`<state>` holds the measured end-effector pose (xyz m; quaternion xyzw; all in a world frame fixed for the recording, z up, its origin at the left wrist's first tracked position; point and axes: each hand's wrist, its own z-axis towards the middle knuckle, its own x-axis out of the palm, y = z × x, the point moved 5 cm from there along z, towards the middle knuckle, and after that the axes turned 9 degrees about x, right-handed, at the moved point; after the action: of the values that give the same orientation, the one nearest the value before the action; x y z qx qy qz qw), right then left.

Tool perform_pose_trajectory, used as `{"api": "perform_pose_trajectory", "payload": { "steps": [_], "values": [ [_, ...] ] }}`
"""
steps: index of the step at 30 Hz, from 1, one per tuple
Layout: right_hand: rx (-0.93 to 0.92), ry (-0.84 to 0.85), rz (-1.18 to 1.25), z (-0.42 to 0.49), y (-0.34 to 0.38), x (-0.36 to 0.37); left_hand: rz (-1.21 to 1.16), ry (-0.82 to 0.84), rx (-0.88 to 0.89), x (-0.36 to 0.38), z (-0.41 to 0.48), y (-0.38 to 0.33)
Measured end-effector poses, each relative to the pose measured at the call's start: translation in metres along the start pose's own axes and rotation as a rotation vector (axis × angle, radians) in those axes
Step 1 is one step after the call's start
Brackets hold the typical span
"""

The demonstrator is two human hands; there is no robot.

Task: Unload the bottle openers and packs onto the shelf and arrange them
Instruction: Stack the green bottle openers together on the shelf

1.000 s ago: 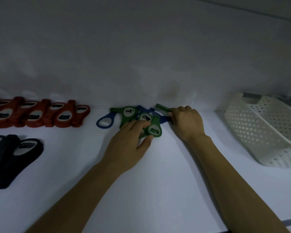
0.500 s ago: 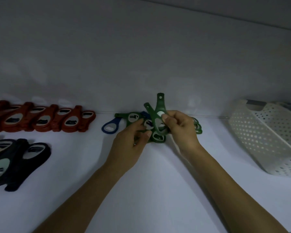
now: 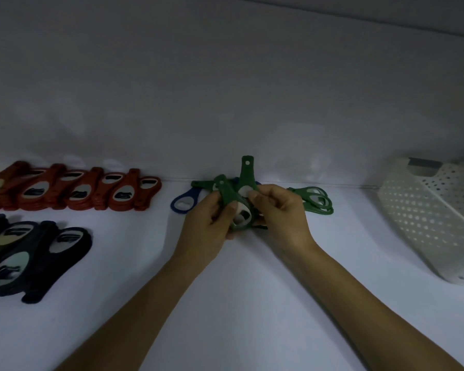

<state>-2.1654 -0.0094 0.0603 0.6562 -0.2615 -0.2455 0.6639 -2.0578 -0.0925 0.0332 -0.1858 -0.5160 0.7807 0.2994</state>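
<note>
Together above the white shelf (image 3: 252, 303), the left hand (image 3: 205, 234) and right hand (image 3: 280, 218), fingers curled, pinch green plastic bottle openers (image 3: 246, 171).

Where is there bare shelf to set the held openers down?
Bare shelf: between the loose green bottle openers and the white perforated basket; also the front, from the black bottle openers to the basket. Crowded: back middle, where the left hand and right hand hold green bottle openers by the blue bottle opener.
</note>
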Motion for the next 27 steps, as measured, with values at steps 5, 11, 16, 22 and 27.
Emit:
{"api": "perform_pose_trajectory", "payload": {
  "steps": [5, 11, 16, 22, 27],
  "values": [
    [0.028, -0.074, 0.037, 0.004, 0.002, -0.01, -0.019, -0.096, 0.041, -0.01, 0.003, -0.005],
    [0.102, 0.297, 0.1, -0.003, -0.004, 0.014, 0.14, -0.037, 0.065, -0.006, 0.001, -0.005],
    [0.093, 0.459, 0.102, -0.007, -0.005, 0.018, 0.026, 0.013, 0.048, -0.002, -0.001, -0.01],
    [-0.001, 0.221, -0.299, -0.001, -0.005, 0.009, -0.074, 0.0, 0.012, 0.0, -0.001, -0.01],
    [-0.227, -0.364, -1.107, 0.028, 0.01, -0.071, -0.126, -0.094, -0.034, -0.004, -0.001, -0.008]
  ]
}}
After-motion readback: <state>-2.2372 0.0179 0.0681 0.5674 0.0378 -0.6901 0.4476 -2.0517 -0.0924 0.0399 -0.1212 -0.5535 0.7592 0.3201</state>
